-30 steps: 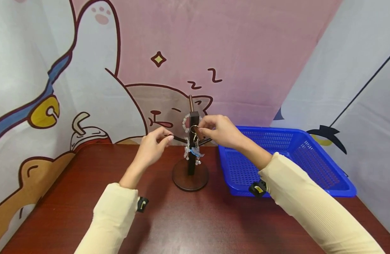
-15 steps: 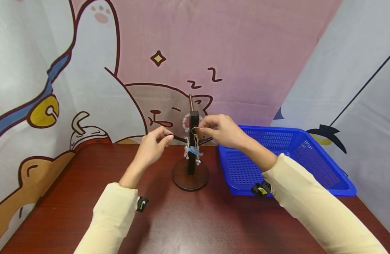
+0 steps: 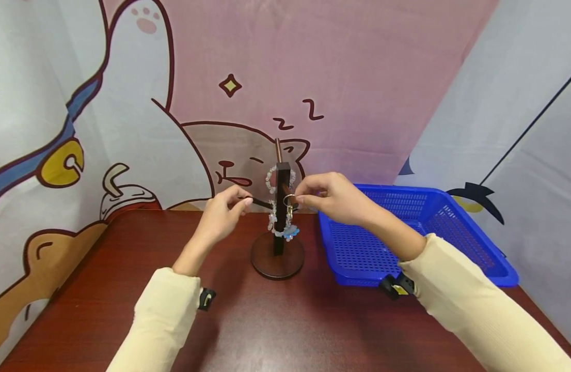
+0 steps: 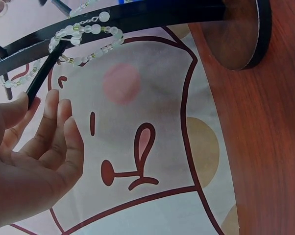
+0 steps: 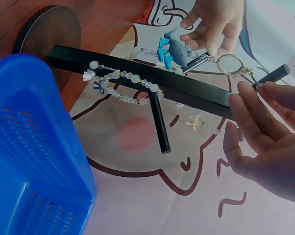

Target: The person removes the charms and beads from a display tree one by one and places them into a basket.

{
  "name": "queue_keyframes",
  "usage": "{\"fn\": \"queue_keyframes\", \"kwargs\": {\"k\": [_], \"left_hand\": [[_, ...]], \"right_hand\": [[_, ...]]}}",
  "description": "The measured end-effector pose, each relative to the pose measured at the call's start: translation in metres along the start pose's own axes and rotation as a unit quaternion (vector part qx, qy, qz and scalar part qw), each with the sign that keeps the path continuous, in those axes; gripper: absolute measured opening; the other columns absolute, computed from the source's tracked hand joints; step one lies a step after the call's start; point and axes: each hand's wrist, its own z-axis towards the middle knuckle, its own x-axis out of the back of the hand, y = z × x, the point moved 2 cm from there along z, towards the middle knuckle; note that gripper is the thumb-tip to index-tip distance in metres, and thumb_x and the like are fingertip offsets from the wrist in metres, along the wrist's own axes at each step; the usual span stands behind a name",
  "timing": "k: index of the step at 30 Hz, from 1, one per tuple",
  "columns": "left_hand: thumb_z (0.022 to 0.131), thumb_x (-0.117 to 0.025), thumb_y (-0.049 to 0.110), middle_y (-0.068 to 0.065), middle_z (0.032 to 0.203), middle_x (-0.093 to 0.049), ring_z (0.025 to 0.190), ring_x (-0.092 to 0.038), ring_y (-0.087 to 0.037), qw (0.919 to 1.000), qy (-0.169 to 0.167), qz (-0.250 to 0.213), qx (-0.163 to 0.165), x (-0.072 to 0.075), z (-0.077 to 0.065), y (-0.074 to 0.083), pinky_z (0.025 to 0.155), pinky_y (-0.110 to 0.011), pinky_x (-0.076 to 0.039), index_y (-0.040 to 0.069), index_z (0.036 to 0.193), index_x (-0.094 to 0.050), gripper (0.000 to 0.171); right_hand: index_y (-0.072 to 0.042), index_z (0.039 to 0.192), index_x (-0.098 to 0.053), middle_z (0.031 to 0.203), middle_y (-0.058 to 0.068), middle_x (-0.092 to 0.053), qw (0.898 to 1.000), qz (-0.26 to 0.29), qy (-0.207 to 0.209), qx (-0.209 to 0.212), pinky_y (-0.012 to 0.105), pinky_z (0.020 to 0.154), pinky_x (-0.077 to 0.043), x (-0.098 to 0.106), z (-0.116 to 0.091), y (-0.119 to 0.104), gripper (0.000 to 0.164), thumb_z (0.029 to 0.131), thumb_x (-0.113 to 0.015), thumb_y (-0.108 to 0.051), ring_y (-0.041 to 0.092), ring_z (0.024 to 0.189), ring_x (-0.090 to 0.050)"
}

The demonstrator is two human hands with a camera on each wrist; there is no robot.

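A dark stand [image 3: 281, 178] with several short pegs rises from a round base [image 3: 267, 264]. Between thumb and forefinger, my left hand [image 3: 221, 213] pinches the tip of its left black peg [image 4: 43, 74]. My right hand [image 3: 335, 199] pinches a keychain by its metal ring, just right of the post. From that ring hang a clasp and blue charms [image 5: 177, 50], one grey-blue and shaped like a dolphin. Beaded bracelets [image 5: 133, 78] hang on the stand's lower pegs. In the right wrist view, a front peg [image 5: 275, 74] ends close by my right fingertips.
A blue perforated plastic basket [image 3: 334, 253] stands on the reddish-brown table [image 3: 248, 320], right of the stand. Behind the table hangs a cloth [image 3: 369, 93] printed with cartoon cats.
My right hand has shifted slightly right and down, taking the keychain ring from before the post to its right side. The blue charms hang lower. My left hand keeps its hold on the peg.
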Motion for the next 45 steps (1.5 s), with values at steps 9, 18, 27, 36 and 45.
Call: {"fn": "queue_keyframes", "kwargs": {"k": [9, 18, 27, 36, 45], "left_hand": [[0.092, -0.056, 0.016, -0.009, 0.076, -0.064, 0.072, -0.058, -0.023, 1.0000, 0.001, 0.000, -0.006, -0.001, 0.000, 0.000, 0.062, -0.032, -0.040, 0.007, 0.098, -0.063, 0.013], [0.092, -0.056, 0.016, -0.008, 0.077, -0.065, 0.074, -0.059, -0.021, 0.9999, 0.000, -0.004, -0.010, -0.001, 0.000, -0.001, 0.063, -0.033, -0.041, 0.006, 0.098, -0.063, 0.014], [0.092, -0.056, 0.017, -0.007, 0.077, -0.065, 0.075, -0.059, -0.021, 1.0000, -0.001, -0.006, -0.004, 0.000, 0.000, 0.000, 0.064, -0.033, -0.041, 0.008, 0.099, -0.063, 0.014], [0.092, -0.056, 0.016, -0.008, 0.078, -0.065, 0.076, -0.060, -0.022, 1.0000, -0.001, -0.008, -0.006, 0.000, 0.000, -0.001, 0.064, -0.034, -0.041, 0.007, 0.099, -0.063, 0.013], [0.092, -0.056, 0.017, -0.008, 0.078, -0.065, 0.076, -0.060, -0.022, 0.9999, -0.003, -0.011, -0.007, 0.000, 0.000, -0.001, 0.064, -0.034, -0.041, 0.007, 0.099, -0.062, 0.014]], "right_hand": [[-0.004, 0.085, -0.066, 0.076, 0.000, -0.066, 1.000, -0.007, -0.012, 0.013, 0.030, 0.067, -0.047, 0.004, -0.014, -0.008, 0.006, 0.086, -0.060, -0.003, 0.013, 0.074, -0.061], [-0.009, 0.081, -0.066, 0.073, -0.006, -0.064, 0.999, -0.022, -0.011, 0.036, 0.034, 0.071, -0.045, 0.010, -0.023, -0.016, 0.008, 0.085, -0.061, -0.004, 0.015, 0.073, -0.059], [-0.006, 0.085, -0.066, 0.079, 0.000, -0.065, 1.000, -0.016, -0.004, 0.012, 0.029, 0.072, -0.048, 0.024, -0.039, -0.018, 0.006, 0.087, -0.060, -0.006, 0.013, 0.076, -0.062], [-0.005, 0.087, -0.065, 0.081, 0.000, -0.067, 1.000, -0.025, 0.007, -0.009, 0.025, 0.071, -0.049, 0.041, -0.059, -0.006, 0.007, 0.089, -0.058, -0.006, 0.012, 0.077, -0.065], [-0.006, 0.087, -0.065, 0.080, -0.002, -0.066, 0.998, -0.051, 0.019, -0.039, 0.022, 0.070, -0.049, 0.053, -0.084, 0.020, 0.009, 0.090, -0.057, -0.005, 0.010, 0.076, -0.064]]}}
